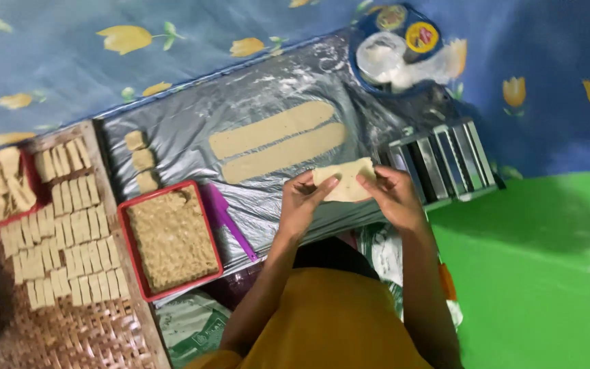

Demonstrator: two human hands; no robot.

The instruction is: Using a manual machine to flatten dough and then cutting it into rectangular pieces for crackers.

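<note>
While both hands grasp the dough piece (345, 182), left hand (302, 199) and right hand (392, 193) pinching opposite edges, even tension seems wise; dough strips (278, 142) lie just beyond.

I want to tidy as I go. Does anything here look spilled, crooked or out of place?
White flour is dusted unevenly over the plastic sheet around the two dough strips, which lie neat and parallel. The cut pieces on the woven tray sit in orderly rows. Nothing else stands out.
</note>
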